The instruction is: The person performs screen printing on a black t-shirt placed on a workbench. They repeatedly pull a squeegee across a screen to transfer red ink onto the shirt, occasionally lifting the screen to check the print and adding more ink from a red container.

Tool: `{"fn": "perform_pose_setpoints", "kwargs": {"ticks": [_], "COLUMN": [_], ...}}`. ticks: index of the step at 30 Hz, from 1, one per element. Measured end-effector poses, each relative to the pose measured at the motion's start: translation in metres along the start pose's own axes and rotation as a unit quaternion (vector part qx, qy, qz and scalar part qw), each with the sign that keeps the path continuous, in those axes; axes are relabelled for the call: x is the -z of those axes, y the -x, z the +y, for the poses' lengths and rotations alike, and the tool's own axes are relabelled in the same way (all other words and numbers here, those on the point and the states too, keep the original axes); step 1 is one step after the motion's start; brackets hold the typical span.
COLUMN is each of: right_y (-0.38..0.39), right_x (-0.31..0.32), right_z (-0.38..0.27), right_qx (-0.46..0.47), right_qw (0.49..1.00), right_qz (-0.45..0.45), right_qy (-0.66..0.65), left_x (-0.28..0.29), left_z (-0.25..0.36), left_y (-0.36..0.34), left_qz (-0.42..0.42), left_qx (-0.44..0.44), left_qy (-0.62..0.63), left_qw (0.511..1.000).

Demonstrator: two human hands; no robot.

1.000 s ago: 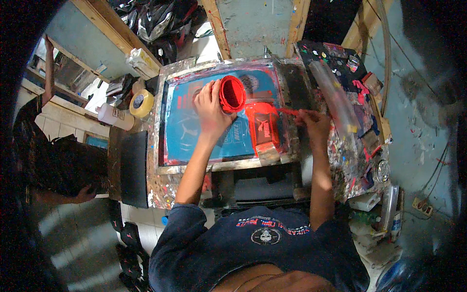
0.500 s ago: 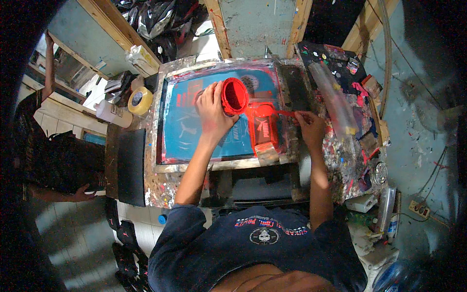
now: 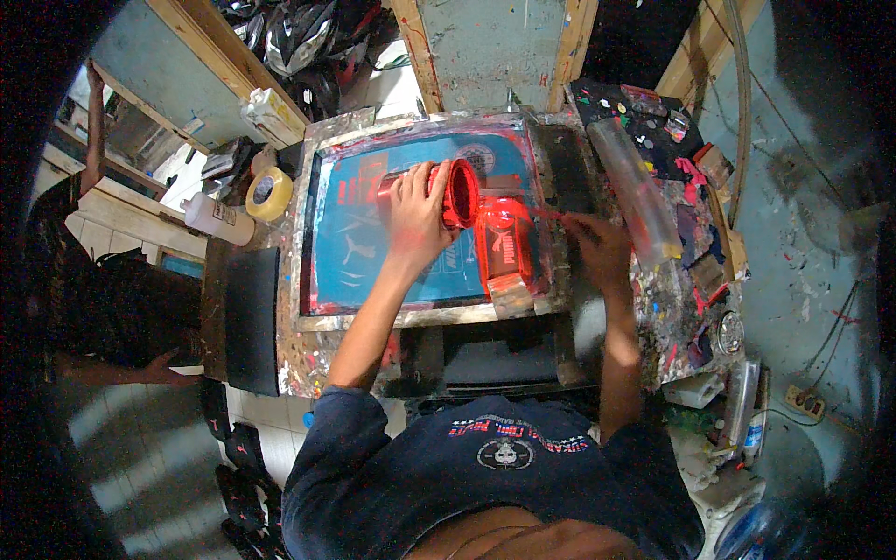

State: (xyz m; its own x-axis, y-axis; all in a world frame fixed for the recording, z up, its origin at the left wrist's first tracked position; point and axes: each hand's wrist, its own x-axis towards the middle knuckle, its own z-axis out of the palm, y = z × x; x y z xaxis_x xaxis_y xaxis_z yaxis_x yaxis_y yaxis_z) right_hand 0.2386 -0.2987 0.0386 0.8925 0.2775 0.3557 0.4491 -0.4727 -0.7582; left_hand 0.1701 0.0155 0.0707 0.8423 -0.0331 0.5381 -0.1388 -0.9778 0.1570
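My left hand [image 3: 420,210] is wrapped round a red ink jar [image 3: 460,192]. The jar lies tilted over the screen, its wet mouth facing right. My right hand [image 3: 605,250] pinches the handle end of a red, ink-coated spoon [image 3: 549,215], whose bowl is over the red patch and hard to make out against it. Below both is a screen-printing frame [image 3: 448,319] with blue mesh [image 3: 364,271] bearing pale stencil designs. Wet red ink [image 3: 523,266] surrounds one design on the mesh's right side, and a brownish piece of tape [image 3: 511,293] sits at its lower end.
Left of the frame are a roll of clear tape [image 3: 269,193], a plastic bottle [image 3: 219,219] and a black panel [image 3: 252,322]. A clear plastic roll [image 3: 639,187] lies on the paint-stained bench at right. Another person's hand [image 3: 166,367] shows at far left.
My left hand has tipped the jar further toward the right, so more of its side shows. My right hand has shifted slightly right and down with the spoon.
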Motion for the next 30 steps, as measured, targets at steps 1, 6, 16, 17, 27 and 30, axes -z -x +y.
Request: {"fn": "perform_pose_setpoints", "kwargs": {"ticks": [1, 6, 16, 17, 27, 30], "right_y": [-0.004, -0.058, -0.104, -0.089, 0.101, 0.131], "right_x": [0.004, 0.01, -0.016, -0.004, 0.029, 0.022], "right_z": [-0.007, -0.049, -0.064, -0.059, 0.021, 0.014], "right_qx": [0.022, 0.154, 0.156, 0.127, -0.053, -0.145], "right_qw": [1.0, 0.988, 0.981, 0.981, 0.993, 0.985], "right_qz": [0.003, -0.018, 0.099, 0.122, 0.07, 0.087], "right_qy": [-0.014, -0.015, 0.061, 0.086, 0.074, -0.017], "left_x": [0.0, 0.013, -0.028, -0.038, -0.249, -0.299], "left_z": [0.0, 0.008, -0.016, -0.008, 0.105, 0.109], "left_y": [-0.002, -0.029, -0.131, -0.151, -0.329, -0.352], "left_qz": [-0.006, -0.048, 0.026, 0.025, 0.154, 0.082], "left_qx": [-0.01, -0.002, 0.094, 0.084, 0.01, -0.038], "left_qy": [0.003, 0.049, 0.301, 0.33, 0.464, 0.549], "left_qw": [1.0, 0.998, 0.948, 0.94, 0.872, 0.831]}}
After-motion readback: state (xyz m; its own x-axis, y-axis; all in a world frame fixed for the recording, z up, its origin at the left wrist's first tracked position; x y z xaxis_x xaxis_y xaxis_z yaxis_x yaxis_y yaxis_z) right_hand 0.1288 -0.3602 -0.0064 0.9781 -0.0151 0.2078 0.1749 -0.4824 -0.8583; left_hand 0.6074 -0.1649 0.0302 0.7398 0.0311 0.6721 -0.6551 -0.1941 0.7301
